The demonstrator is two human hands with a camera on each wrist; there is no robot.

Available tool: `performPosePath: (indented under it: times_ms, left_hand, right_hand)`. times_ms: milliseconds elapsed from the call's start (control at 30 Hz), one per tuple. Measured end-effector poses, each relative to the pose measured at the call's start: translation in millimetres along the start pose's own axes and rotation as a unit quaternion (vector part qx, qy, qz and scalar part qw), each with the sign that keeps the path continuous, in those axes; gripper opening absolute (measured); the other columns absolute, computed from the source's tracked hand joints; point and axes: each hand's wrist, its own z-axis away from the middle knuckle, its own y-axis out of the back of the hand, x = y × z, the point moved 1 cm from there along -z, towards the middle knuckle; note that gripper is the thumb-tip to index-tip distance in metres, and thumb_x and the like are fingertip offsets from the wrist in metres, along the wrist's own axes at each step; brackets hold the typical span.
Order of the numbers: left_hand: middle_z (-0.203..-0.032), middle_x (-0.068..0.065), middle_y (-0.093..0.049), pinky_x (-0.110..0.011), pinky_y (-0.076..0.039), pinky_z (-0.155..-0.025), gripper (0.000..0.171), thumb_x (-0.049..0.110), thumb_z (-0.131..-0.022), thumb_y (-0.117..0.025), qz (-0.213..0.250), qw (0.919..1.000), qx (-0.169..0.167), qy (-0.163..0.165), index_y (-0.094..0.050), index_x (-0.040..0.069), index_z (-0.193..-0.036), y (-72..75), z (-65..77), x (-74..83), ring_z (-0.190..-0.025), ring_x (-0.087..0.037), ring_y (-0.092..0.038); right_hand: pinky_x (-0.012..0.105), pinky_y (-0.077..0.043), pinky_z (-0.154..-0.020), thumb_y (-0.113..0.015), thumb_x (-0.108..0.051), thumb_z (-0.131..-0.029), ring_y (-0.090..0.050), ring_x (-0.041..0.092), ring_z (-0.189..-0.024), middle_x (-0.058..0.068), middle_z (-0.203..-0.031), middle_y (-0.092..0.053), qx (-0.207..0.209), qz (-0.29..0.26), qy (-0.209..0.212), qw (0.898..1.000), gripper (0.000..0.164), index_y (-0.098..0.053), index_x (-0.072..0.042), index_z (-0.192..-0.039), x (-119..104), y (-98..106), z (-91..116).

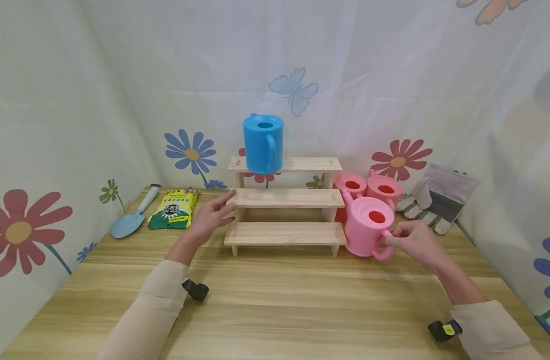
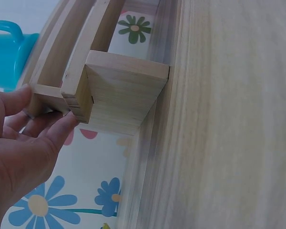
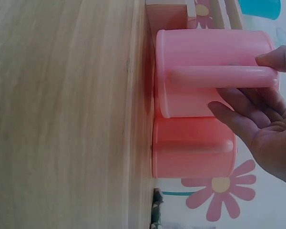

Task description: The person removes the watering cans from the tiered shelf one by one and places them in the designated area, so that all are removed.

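My left hand (image 1: 207, 217) grips the left end of the middle tier of a three-tier wooden shelf stand (image 1: 284, 232). In the left wrist view, fingers (image 2: 62, 126) press around that tier's end. At the stand's right side, my right hand (image 1: 414, 242) holds a light pink watering can (image 1: 361, 235) by its handle (image 3: 209, 76). The can is upright, close to the lowest tier, its spout pointing to the back. Behind it stand two deeper pink watering cans (image 1: 385, 189), partly hidden. On the top tier's left part sits a blue watering can (image 1: 255, 150).
A light blue trowel (image 1: 128, 225) and a yellow-green packet (image 1: 173, 210) lie left of the stand. Grey and white work gloves (image 1: 446, 195) are at the back right. A flowered curtain (image 1: 189, 60) encloses the wood-grain table (image 1: 302, 300) at the back and sides.
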Motion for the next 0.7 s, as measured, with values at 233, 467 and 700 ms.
performPosePath:
  times_ms: [233, 467, 700]
  left_hand:
    - [-0.165, -0.009, -0.019, -0.059, -0.038, -0.109, 0.056, 0.022, -0.106, -0.052, -0.002, 1.0000, 0.003, 0.003, -0.032, 0.012, -0.158, -0.1, -0.5, 0.3, -0.148, -0.031, -0.024]
    - [-0.165, -0.009, -0.019, -0.059, -0.038, -0.108, 0.055, 0.021, -0.106, -0.052, 0.000, 1.0000, 0.005, 0.001, -0.032, 0.011, -0.157, -0.8, -0.2, -0.3, -0.148, -0.031, -0.023]
    - [-0.165, -0.009, -0.018, -0.059, -0.038, -0.108, 0.056, 0.022, -0.106, -0.052, -0.001, 1.0000, 0.003, 0.002, -0.032, 0.012, -0.158, -1.2, 0.6, 1.7, -0.148, -0.032, -0.024]
  right_hand:
    - [0.027, -0.034, -0.053, -0.081, -0.027, -0.085, -0.043, 0.020, -0.068, 0.002, -0.063, -0.047, -0.006, 0.002, 0.002, 1.000, 0.033, -0.061, -0.004, -0.072, 5.1, -1.6, -2.7]
    - [0.027, -0.034, -0.052, -0.079, -0.023, -0.086, -0.043, 0.020, -0.068, 0.001, -0.063, -0.048, -0.015, 0.008, 0.003, 1.000, 0.029, -0.061, -0.004, -0.073, 8.2, -3.0, -3.1]
    - [0.028, -0.039, -0.057, -0.076, -0.024, -0.090, -0.045, 0.022, -0.073, 0.002, -0.067, -0.051, -0.023, 0.000, 0.004, 1.000, 0.029, -0.062, -0.003, -0.076, 10.0, -3.4, -5.4]
